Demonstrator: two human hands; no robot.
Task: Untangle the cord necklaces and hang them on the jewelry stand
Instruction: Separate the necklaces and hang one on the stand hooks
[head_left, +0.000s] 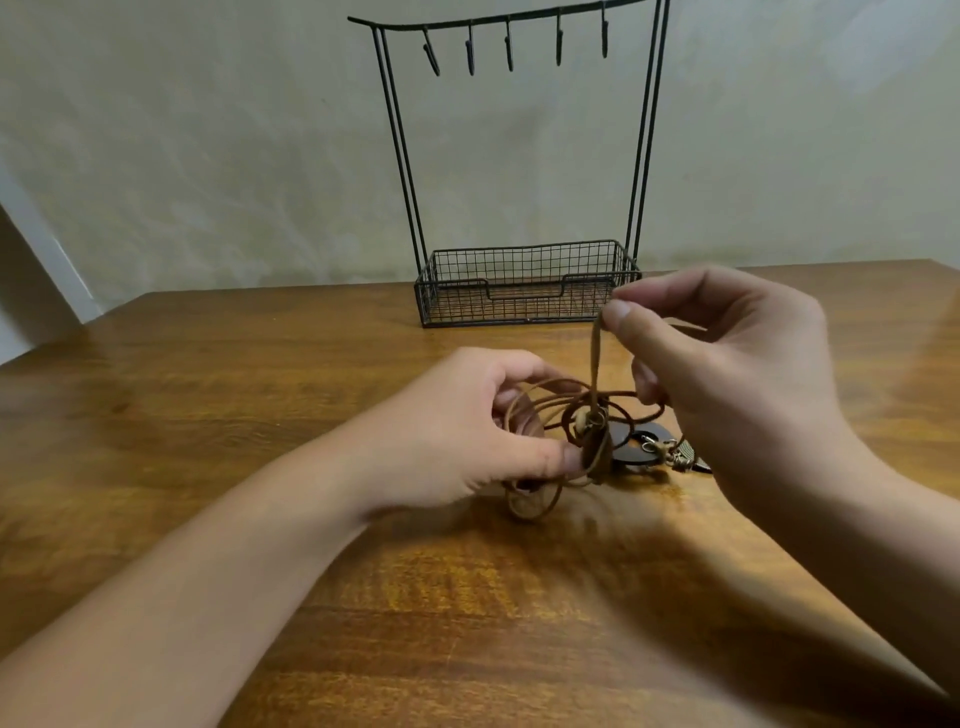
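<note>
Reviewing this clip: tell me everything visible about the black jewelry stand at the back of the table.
The jewelry stand looks like thin black metal wire. Paired upright rods on each side carry a slightly curved top bar with five small hooks hanging from it, all bare. At its foot is a rectangular wire-mesh basket with a dipped front rim; nothing can be made out inside. It stands upright on the wooden table, close to the pale wall, behind both hands. Neither hand nor any cord touches it.

The jewelry stand loses its top right corner past the upper edge, the right hand covers part of the pendants, and how many cord necklaces form the tangle cannot be told.
</note>
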